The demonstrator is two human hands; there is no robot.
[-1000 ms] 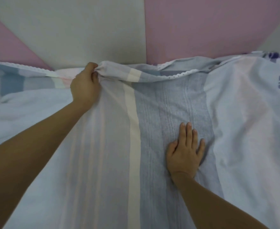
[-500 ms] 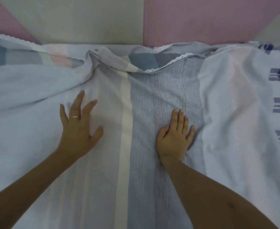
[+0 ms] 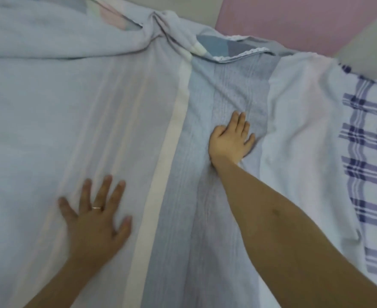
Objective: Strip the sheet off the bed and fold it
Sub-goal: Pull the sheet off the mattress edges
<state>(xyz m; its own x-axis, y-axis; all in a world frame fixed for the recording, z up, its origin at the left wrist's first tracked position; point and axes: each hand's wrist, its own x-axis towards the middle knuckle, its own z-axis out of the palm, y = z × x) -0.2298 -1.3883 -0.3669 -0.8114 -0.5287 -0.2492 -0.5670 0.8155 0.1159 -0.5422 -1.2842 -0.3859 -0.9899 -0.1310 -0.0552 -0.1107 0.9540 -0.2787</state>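
Now the sheet (image 3: 116, 107) lies spread over the bed, which is hidden under it, covering nearly all of the view. Its pale blue, cream and grey-blue stripes run from near to far. At the far edge, close to the pink wall panel (image 3: 283, 23), the cloth is bunched into a twisted lump (image 3: 161, 21), and a lace-trimmed hem (image 3: 241, 54) shows just to the right of it. A plaid cloth (image 3: 370, 152) lies along the right side, partly under the sheet's white border.

The left hand (image 3: 96, 218) rests flat on the near left part of the sheet. Its fingers (image 3: 104, 187) are spread wide and hold nothing, and one of them wears a ring (image 3: 97, 207). The right hand (image 3: 229, 141) presses flat on the grey-blue stripe farther off, its fingers (image 3: 238, 121) straight and close together, also gripping nothing.

The step in hand looks like smoothing the layer flat before a fold. To do it well, the palms should sweep outward from the cream stripe (image 3: 174, 134) toward the edges, pushing air and ripples ahead of them rather than dragging the cloth along. One hand can pin the sheet while the other strokes. The twisted lump at the far edge probably needs pulling straight first, or the next fold will be lumpy and its hems will not meet. Keeping the stripes parallel is a handy check for squareness.
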